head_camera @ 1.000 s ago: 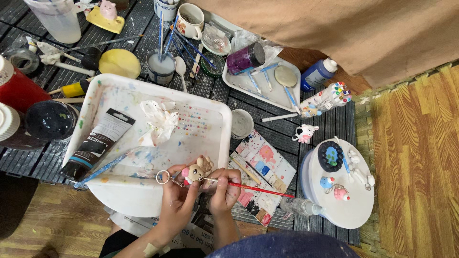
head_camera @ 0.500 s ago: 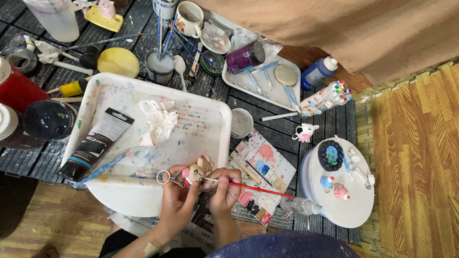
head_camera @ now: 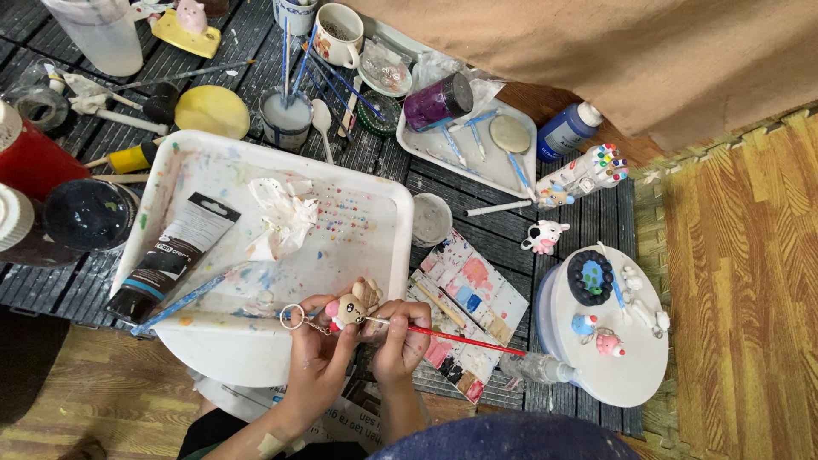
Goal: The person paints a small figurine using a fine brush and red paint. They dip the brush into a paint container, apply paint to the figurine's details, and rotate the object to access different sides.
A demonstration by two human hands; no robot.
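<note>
Two hands at work low in frame over the near edge of a white paint-speckled tray [head_camera: 170, 183]. Left hand [head_camera: 317, 345] fingers curled around a small tan figurine [head_camera: 351, 308] with a key ring [head_camera: 292, 317] on a short chain, held just above the tray's front rim. Right hand [head_camera: 400, 336] pinches a red-handled brush [head_camera: 460, 339], tip touching the figurine, handle running out right over a paint-smeared palette sheet [head_camera: 473, 298]. On the tray: black paint tube [head_camera: 175, 254], crumpled tissue [head_camera: 285, 213], blue-handled brush [head_camera: 183, 300]. Right of the palette, a round white stand [head_camera: 635, 379] carrying small painted charms. Water cup [head_camera: 285, 119] with brushes behind the tray.
</note>
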